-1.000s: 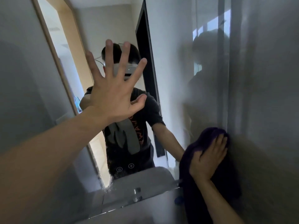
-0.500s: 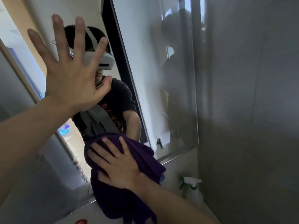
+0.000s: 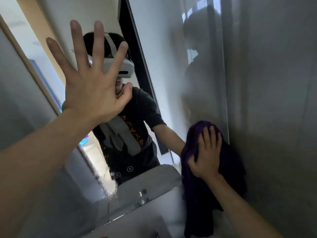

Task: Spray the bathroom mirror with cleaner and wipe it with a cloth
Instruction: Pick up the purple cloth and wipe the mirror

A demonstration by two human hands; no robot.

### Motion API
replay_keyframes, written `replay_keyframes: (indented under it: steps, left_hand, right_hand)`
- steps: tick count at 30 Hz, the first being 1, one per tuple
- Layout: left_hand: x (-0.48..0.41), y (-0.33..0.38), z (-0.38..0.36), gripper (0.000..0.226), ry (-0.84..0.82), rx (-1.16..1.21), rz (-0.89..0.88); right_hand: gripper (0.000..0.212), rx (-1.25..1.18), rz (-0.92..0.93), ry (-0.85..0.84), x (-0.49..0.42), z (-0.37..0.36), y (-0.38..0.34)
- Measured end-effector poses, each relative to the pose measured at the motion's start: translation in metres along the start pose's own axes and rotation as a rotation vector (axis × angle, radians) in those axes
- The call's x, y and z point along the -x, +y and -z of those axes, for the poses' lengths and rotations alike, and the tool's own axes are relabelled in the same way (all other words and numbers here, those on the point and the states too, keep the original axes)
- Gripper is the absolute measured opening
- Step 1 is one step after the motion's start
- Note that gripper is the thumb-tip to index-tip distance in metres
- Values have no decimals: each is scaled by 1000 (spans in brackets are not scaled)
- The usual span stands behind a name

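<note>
In the head view, the left hand (image 3: 92, 83) is spread wide with straight fingers, held flat toward the mirror (image 3: 164, 57) at the upper left. The right hand (image 3: 208, 155) presses the purple cloth (image 3: 231, 169) with nearly straight fingers against the mirror's lower right edge, just beside the grey wall (image 3: 274, 100).

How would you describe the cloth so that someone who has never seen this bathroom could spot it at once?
Find the wall mirror and follow it down to its lower right corner, next to the grey wall. There the right hand presses a cloth against the glass. It is the only dark purple, soft thing; the left hand, higher up, is bare.
</note>
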State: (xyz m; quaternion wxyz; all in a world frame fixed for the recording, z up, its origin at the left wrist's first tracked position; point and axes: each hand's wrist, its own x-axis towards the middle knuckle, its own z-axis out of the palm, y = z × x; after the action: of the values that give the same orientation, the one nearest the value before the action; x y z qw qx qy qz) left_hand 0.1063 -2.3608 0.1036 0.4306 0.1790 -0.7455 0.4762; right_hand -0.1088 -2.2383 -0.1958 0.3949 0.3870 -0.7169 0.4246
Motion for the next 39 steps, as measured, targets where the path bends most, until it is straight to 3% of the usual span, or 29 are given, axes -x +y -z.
replay_keyframes:
  steps: [3, 7, 9, 11, 15, 21, 25, 27, 33, 39]
  left_hand:
    - [0, 2, 4, 78, -6, -5, 15]
    - [1, 4, 6, 74, -25, 11, 23]
    - [1, 5, 6, 72, -35, 10, 29]
    - [1, 6, 7, 71, -42, 6, 30]
    - [1, 7, 9, 67, -56, 11, 30]
    - [2, 8, 15, 69, -69, 11, 32]
    - [1, 8, 19, 69, -83, 7, 41]
    - [1, 8, 19, 69, -82, 11, 40]
    - [-1, 7, 16, 68, -54, 2, 36]
    - [-1, 8, 12, 65, -40, -46, 58]
  right_hand:
    - [88, -95, -402, 38, 11, -6, -14]
    - [82, -304, -940, 112, 11, -15, -56]
    - [80, -361, -1070, 152, 3, -15, -81]
    - [80, -363, -1078, 164, -9, -11, -108]
    - [84, -385, -811, 154, -28, 2, -172]
    - [81, -234, 36, -43, -14, -1, -258]
    - [80, -161, 671, -143, 23, -14, -276]
    - [86, -98, 868, -188, 41, -21, -272]
    - [87, -47, 914, -135, 51, -29, -237]
    - [77, -53, 647, -52, 46, -32, -143]
